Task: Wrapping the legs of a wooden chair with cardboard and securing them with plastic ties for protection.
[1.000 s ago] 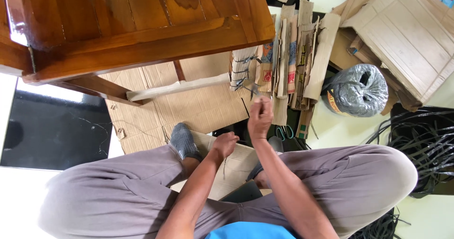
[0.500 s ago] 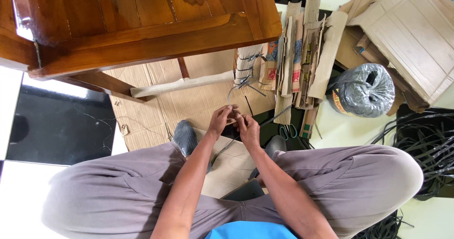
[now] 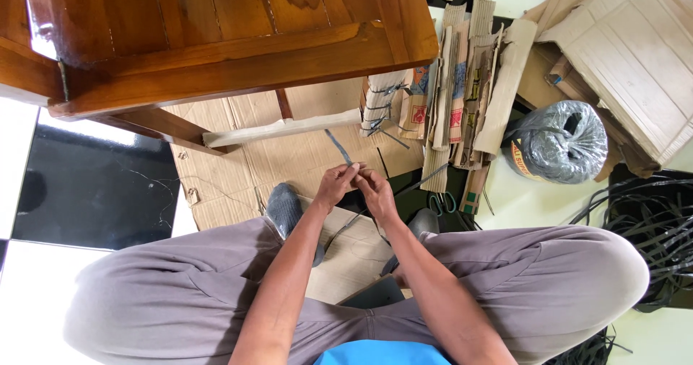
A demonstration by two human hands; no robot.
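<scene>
Strap end now raised: the dark strap (image 3: 338, 148) has swung up from between the hands since the earlier frame.
Left hand (image 3: 334, 186) and right hand (image 3: 375, 190) pinch it together above the floor cardboard (image 3: 289, 164); its long axis runs away, up-left toward the wrapped chair rail (image 3: 281, 129).

Bright, even daylight; glare on the varnished wooden table (image 3: 216, 25); edges perhaps slightly warped.

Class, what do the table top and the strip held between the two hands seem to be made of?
Table top: wood, glossy varnish; grain lines and bright reflections show. Strip, pinched by left hand and right hand: probably plastic strapping, dark grey, thin and flat, bending freely.
</scene>
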